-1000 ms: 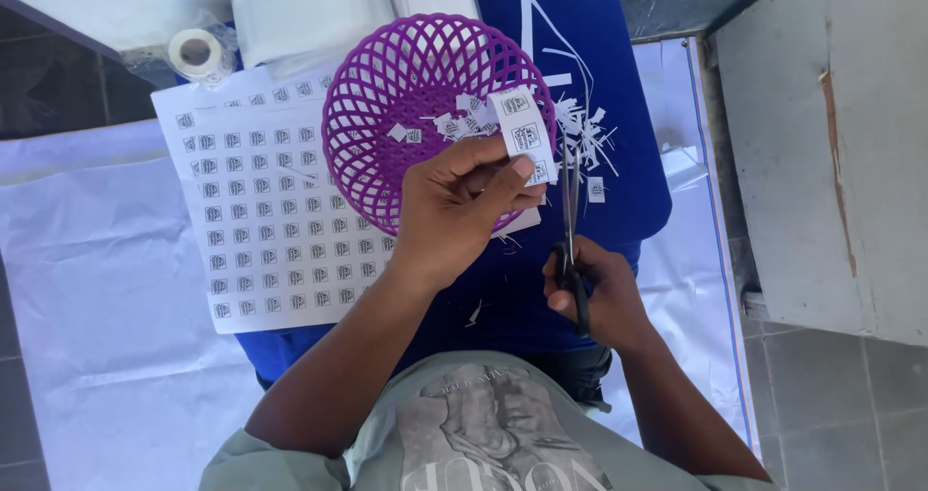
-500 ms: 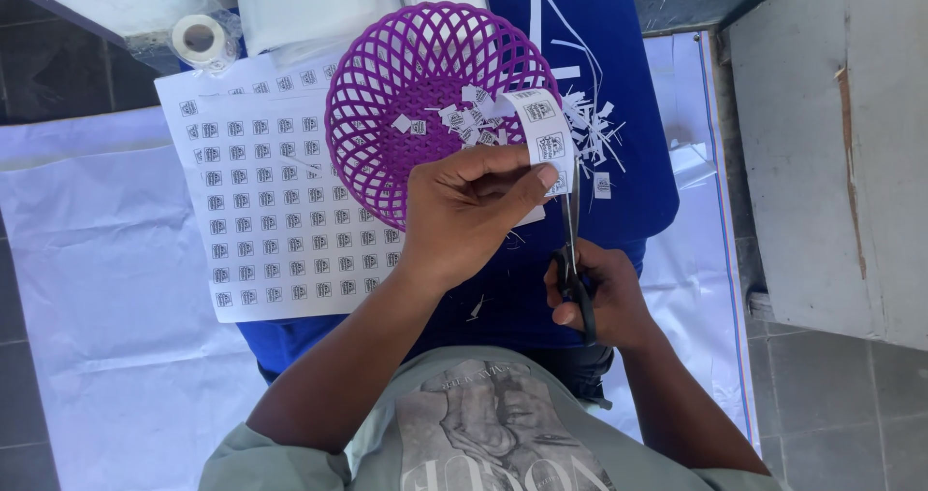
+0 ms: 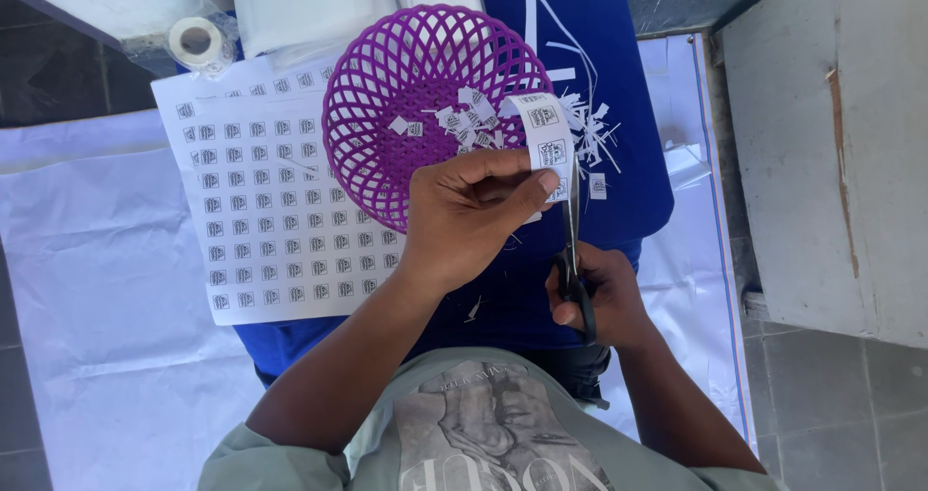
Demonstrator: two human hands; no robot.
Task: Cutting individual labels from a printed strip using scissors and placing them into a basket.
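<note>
My left hand [image 3: 474,216] pinches a narrow white paper strip [image 3: 543,133] printed with small dark squares, holding it up over the near rim of a purple lattice basket [image 3: 387,95]. My right hand [image 3: 604,293] grips black-handled scissors [image 3: 572,245], whose blades point up beside the strip's right edge. Several small cut paper squares [image 3: 454,124] lie inside the basket.
A white sheet of printed squares [image 3: 261,211] lies left of the basket on a blue cloth [image 3: 628,85]. Thin paper trimmings [image 3: 594,129] are scattered right of the basket. A tape roll [image 3: 196,42] and folded white plastic [image 3: 309,8] sit at the top. A grey board [image 3: 831,143] stands at right.
The strip in my left hand has shifted slightly right and the scissors have come up against its right edge. The view has drifted a little.
</note>
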